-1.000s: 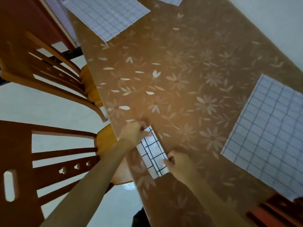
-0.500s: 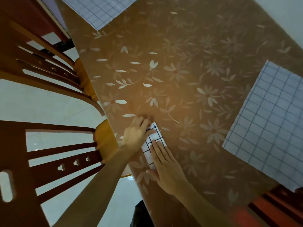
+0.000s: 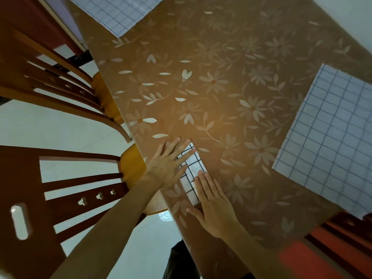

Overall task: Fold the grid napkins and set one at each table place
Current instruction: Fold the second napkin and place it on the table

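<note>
Floral brown table, two wooden chairs, pale tiled floor

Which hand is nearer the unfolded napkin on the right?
Right. The right hand lies flat on the folded napkin, on the side toward the unfolded napkin; the left hand presses its far end.

The table bears a folded napkin, a right napkin and a seemingly unfolded far napkin.

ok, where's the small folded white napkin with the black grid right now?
Head view, lower centre: the folded black-grid napkin lies near the left edge of the brown floral table, pressed under the left hand and right hand.
</note>
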{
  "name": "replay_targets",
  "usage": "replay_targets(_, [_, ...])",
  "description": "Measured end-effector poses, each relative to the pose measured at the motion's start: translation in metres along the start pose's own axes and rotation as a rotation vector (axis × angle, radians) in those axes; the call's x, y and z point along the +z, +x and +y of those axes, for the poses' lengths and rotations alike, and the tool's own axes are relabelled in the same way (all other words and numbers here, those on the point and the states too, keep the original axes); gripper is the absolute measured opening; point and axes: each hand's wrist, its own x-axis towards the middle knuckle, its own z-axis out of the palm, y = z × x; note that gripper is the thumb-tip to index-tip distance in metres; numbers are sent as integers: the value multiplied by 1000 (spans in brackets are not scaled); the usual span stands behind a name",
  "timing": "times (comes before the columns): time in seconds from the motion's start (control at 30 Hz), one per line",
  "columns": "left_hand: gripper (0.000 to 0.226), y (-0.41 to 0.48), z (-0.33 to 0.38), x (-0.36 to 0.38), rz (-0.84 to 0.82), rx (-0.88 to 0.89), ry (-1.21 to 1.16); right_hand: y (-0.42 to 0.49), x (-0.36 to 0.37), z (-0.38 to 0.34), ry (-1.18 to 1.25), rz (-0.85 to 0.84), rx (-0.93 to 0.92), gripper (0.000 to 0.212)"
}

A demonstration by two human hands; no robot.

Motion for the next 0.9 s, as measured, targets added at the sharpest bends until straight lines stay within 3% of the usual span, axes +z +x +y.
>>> replay_targets(0.17, [72, 1, 24, -9, -86, -156, 68, -29, 3, 0, 4, -14, 65, 85])
replay_targets(0.3, [74, -4, 32, -26, -147, -194, -8, -27, -17, -5, 34, 23, 60, 60])
replay_targets(0.37, [69, -13, 40, -38, -104, -210, -128, -33, -33, -3, 124, 67, 45, 47])
replay_targets(0.5, [40, -35, 61, -64, 5, -210, -286, -62, -69, 5, 274, 124, 94, 44])
replay_targets(0.7, [27, -43, 100, -84, -125, -274, -453, -108, -102, 33, 339, 41, 222, 30])
replay_targets(0.9, [23, -29, 158, -94, -176, -195, -455, -147, -120, 72, 317, -41, 284, 29])
